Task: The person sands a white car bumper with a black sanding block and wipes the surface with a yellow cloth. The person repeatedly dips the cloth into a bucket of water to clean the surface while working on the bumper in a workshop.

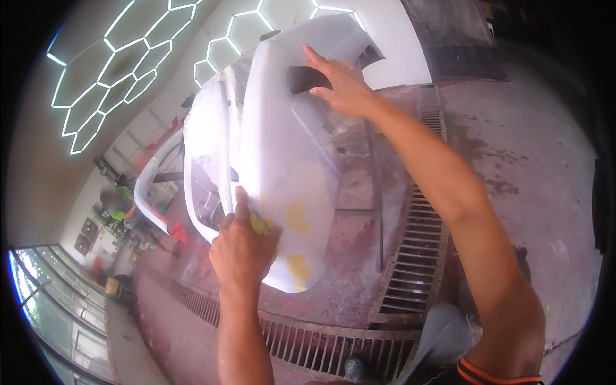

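Observation:
A large pale-grey curved car panel (282, 141), shaped like a bumper, stands upright before me with yellowish patches (298, 218) on its lower part. My left hand (242, 250) is closed round a crumpled yellow-green cloth or pad (260, 223) at the panel's lower left edge, its index finger stretched upward. My right hand (343, 83) reaches to the upper right of the panel, thumb and fingers spread. A dark rounded patch (307, 79) shows between its thumb and index finger; I cannot tell whether this is an opening or a pad.
Another pale panel (208, 160) stands close on the left, with a white frame-like part (144, 186) behind it. A dark stand leg (377, 199) rises at the right. Floor grates (414, 256) run beside and below. A person (122, 208) is at the far left.

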A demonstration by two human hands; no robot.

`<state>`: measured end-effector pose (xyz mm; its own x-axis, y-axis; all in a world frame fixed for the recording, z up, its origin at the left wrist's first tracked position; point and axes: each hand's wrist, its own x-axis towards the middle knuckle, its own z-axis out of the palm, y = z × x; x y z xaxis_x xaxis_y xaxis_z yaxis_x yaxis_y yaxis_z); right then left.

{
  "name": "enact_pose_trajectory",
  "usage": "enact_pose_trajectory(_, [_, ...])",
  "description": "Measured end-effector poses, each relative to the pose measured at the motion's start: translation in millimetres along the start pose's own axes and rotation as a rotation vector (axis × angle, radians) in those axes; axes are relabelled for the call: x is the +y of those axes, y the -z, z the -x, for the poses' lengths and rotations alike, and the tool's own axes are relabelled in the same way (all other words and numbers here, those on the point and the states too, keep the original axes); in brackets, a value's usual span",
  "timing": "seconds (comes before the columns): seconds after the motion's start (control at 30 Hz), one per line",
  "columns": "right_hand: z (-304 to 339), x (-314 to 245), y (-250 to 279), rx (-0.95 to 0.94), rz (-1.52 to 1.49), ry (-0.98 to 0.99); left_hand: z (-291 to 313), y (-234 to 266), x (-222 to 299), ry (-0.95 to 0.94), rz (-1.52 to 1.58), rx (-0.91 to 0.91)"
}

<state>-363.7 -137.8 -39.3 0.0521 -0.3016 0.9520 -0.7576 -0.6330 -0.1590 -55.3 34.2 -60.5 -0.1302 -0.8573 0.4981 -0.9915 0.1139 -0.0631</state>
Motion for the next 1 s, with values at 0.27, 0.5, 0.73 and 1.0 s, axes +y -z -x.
enact_pose_trajectory(0.27, [-17, -59, -24, -0.025, -0.159, 0.200, 2, 8, 8, 0.044, -0.010, -0.004])
enact_pose_trajectory(0.5, [4, -30, -44, 0.090, -0.065, 0.110, 2, -1, 1, -0.006, -0.004, 0.018])
enact_pose_trajectory(0.73, [6, -37, -47, 0.147, -0.121, 0.234, 4, 1, 3, 0.006, -0.001, 0.002])
enact_pose_trajectory(1.0, [14, -28, -34, 0.132, -0.049, 0.185, 2, 2, 4, 0.010, -0.015, 0.000])
